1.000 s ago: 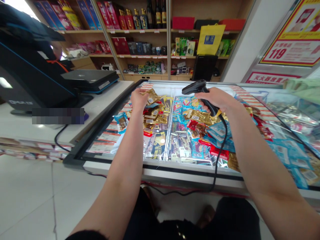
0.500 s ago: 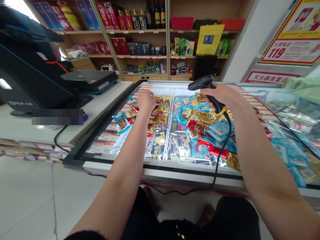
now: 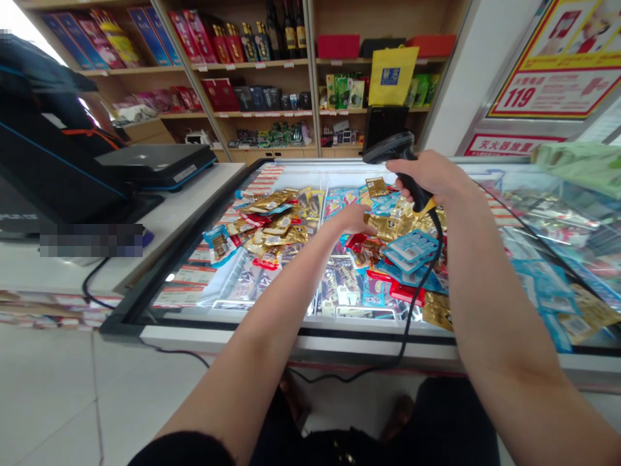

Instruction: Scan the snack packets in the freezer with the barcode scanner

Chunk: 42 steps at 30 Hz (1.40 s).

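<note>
My right hand (image 3: 429,178) is wrapped round the grip of a black barcode scanner (image 3: 391,147), held above the glass lid of a chest freezer (image 3: 233,330). The scanner's black cable (image 3: 412,304) hangs down over the freezer's front edge. My left hand (image 3: 353,219) reaches across to the right-hand heap of snack packets, its fingers resting on a gold packet (image 3: 388,225) beside blue packets (image 3: 412,246). Whether it grips the packet I cannot make out. A second heap of gold and red packets (image 3: 272,223) lies to the left.
A white counter (image 3: 160,220) on the left carries a black till screen (image 3: 53,168) and a flat black device (image 3: 155,162). Wooden shelves (image 3: 272,65) with boxes and bottles stand behind. A red and yellow poster (image 3: 557,58) hangs at the right. White floor tiles (image 3: 58,401) lie below.
My left hand put the gold packet down on the left heap and moved right, to the packets under the scanner. The scanner hand drifted slightly right and up.
</note>
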Available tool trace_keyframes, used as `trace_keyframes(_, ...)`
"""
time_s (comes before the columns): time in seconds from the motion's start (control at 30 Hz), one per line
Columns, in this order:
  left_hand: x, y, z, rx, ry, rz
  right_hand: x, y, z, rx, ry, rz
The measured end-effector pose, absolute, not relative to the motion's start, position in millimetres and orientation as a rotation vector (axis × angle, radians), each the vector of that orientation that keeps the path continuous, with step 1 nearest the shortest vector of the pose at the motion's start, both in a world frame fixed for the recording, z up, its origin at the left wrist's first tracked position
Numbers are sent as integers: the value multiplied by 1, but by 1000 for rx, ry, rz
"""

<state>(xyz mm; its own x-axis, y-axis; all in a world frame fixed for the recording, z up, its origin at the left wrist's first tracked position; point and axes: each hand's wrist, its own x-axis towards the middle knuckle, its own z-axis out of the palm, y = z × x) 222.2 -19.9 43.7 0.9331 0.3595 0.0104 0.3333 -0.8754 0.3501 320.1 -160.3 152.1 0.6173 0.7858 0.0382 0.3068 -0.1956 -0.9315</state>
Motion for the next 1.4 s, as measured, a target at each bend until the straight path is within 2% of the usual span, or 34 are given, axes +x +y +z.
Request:
trace_keyframes(0.2,242,-21,39,2831,640,206,321,-161,153,-1719,-910,577)
trace_keyframes(0.47,234,-8,39,2560,959,566,320,-162,154,-1696,-904,602)
trace_keyframes(0.9,168,42,38,1717,988,724,298,-147,145,-1849,-991,640)
trace_keyframes(1.4,144,63,47,1685,996,876,277,-131,126,-1899,-1187,805)
